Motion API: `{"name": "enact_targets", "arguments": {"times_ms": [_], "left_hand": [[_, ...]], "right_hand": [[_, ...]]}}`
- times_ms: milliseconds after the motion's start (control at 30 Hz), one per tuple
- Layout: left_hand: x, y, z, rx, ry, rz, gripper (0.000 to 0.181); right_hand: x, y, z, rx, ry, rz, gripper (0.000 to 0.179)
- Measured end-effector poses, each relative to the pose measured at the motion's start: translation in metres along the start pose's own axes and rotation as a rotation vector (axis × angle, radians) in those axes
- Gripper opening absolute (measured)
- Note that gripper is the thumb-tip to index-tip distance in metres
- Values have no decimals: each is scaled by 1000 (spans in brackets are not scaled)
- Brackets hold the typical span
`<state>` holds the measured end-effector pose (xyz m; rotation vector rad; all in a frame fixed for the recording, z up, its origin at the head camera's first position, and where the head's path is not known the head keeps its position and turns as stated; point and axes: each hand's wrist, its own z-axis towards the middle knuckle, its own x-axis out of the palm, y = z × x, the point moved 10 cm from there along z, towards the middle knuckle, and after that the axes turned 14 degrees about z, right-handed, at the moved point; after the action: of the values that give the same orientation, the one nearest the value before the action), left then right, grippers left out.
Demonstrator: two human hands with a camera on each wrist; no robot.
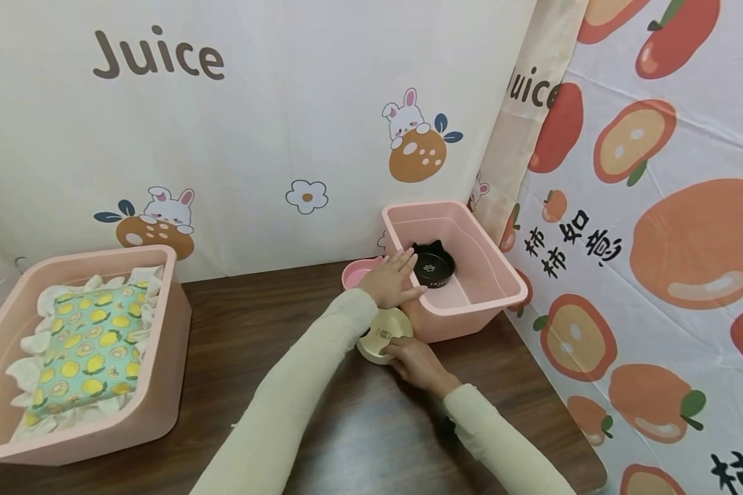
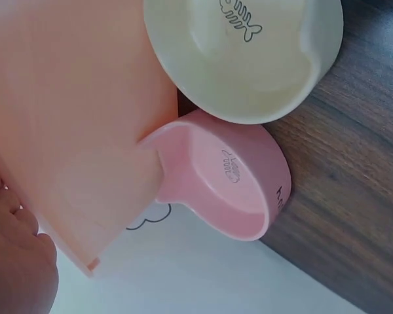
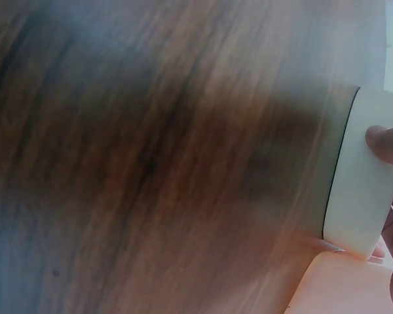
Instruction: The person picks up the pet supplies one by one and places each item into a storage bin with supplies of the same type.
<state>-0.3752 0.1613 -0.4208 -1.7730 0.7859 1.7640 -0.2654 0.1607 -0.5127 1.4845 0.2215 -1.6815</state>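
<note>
1. first, the head view: the left hand [image 1: 389, 280] lies at the left rim of the right-hand pink bin [image 1: 464, 323], fingers straight, thumb spread; the right hand [image 1: 420, 364] pinches the cream bowl [image 1: 380, 335], on the table [image 1: 248, 323] beside that bin. a black bowl [image 1: 432, 265] sits inside.
2. left wrist: fingers close together; a pink bowl [image 2: 229, 180] stands just beside the cream bowl.
3. right wrist: the thumb presses the cream bowl's outer wall.
</note>
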Motion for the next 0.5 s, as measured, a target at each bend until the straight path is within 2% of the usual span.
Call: {"name": "enact_targets", "arguments": {"times_ms": [500], "left_hand": [[2,2,1,-17,19,25,78]], "right_hand": [[-19,24,-31,-80,-9,-48,26]]}}
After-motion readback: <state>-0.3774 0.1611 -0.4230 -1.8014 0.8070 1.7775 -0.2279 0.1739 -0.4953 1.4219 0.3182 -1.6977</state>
